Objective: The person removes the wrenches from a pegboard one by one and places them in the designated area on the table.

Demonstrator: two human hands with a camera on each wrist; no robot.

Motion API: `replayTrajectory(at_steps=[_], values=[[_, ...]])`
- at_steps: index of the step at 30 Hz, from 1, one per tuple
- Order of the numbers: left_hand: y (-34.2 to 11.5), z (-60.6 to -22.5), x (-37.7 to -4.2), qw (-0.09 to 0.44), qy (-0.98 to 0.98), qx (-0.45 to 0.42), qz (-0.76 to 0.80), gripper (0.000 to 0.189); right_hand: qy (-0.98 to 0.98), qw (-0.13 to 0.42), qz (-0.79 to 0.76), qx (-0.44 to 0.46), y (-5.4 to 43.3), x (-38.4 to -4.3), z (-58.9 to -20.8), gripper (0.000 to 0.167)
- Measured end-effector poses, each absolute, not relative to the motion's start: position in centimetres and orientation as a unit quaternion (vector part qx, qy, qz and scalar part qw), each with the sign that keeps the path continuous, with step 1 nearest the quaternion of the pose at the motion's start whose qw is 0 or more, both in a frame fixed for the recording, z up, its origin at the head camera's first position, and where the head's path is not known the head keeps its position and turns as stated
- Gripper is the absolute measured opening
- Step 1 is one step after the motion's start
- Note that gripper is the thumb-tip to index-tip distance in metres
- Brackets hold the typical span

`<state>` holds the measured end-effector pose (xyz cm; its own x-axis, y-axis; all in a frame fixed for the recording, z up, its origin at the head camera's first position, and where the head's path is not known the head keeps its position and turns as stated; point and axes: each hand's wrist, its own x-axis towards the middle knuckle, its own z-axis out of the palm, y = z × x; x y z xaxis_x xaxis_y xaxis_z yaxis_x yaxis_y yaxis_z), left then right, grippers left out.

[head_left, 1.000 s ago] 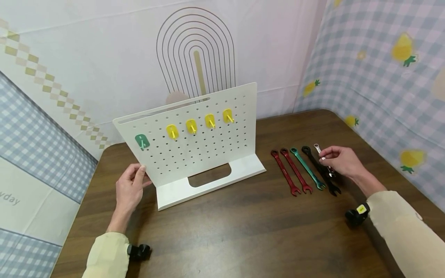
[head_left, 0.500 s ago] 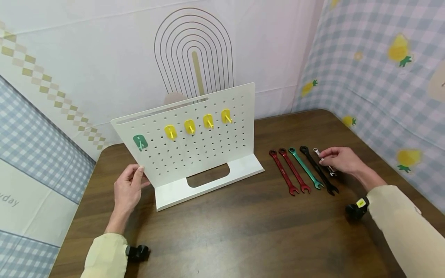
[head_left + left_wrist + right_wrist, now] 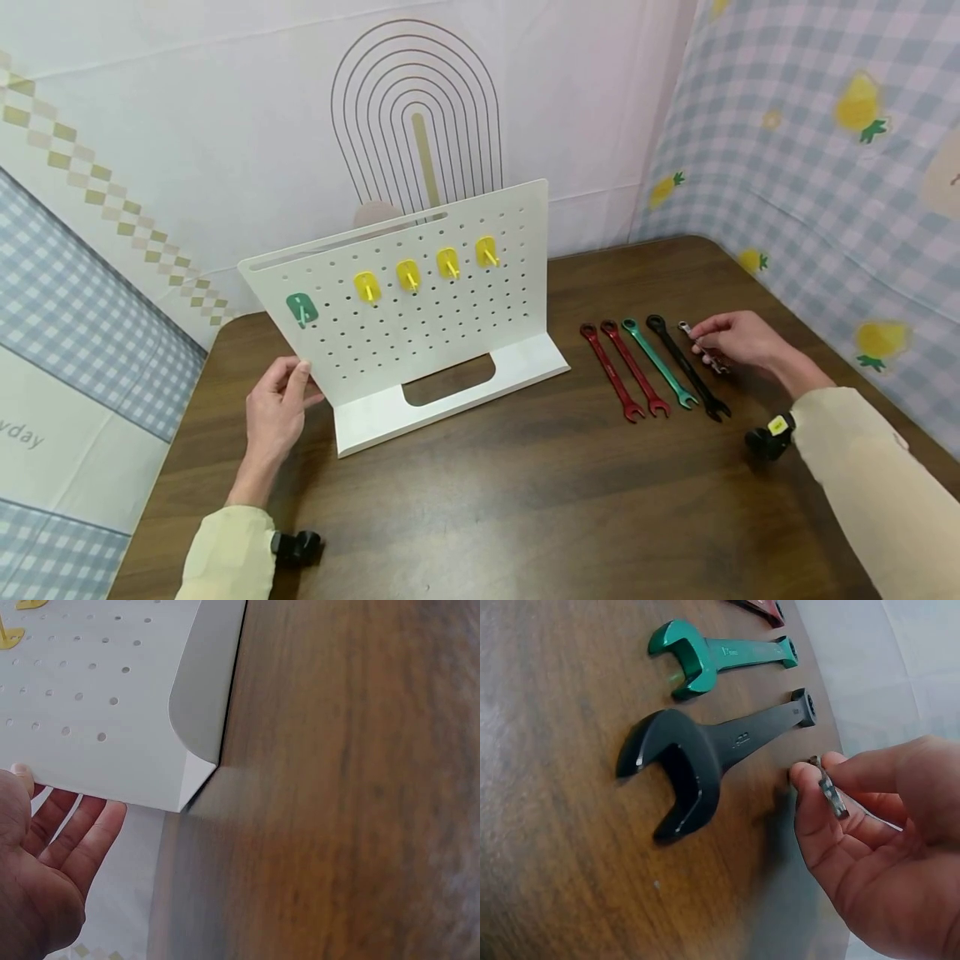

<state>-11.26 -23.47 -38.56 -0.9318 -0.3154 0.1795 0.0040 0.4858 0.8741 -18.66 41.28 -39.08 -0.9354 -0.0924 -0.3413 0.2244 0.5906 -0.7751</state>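
A white pegboard [image 3: 420, 333] stands on the table, with a green hook [image 3: 302, 309] at its left and several yellow hooks [image 3: 407, 274] along its upper part. My left hand [image 3: 276, 408] grips its lower left edge, thumb in front and fingers [image 3: 94, 840] behind. On the right, my right hand [image 3: 742, 342] pinches a small silver wrench [image 3: 831, 795] between thumb and fingertips. That wrench is tilted in the right wrist view, partly hidden by the fingers. Just left of the hand lies a black combination wrench [image 3: 686, 367].
A green wrench [image 3: 660, 362] and two red wrenches [image 3: 613, 371] lie side by side between the pegboard and the black wrench. The wooden table [image 3: 525, 500] extends toward me. Patterned cloth [image 3: 787, 167] hangs behind and at the sides.
My right hand has tilted the silver wrench and drawn it slightly right, away from the black one. The left hand keeps its grip on the pegboard. The head view has shifted slightly.
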Motion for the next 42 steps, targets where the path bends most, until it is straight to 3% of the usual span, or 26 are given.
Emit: replayTrajectory(at_steps=[22,42], values=[[-23.59,-38.66,-11.31,0.167,-0.848,0.091,-0.494,0.035,0.899,0.142,-0.412,0.052,41.67,-18.99,-39.58,0.029],[-23.49,-38.76,-11.40,0.174,-0.838,0.088,-0.510,0.034,0.871,0.181,-0.444,0.108,41.51,-18.98,-38.97,0.025]])
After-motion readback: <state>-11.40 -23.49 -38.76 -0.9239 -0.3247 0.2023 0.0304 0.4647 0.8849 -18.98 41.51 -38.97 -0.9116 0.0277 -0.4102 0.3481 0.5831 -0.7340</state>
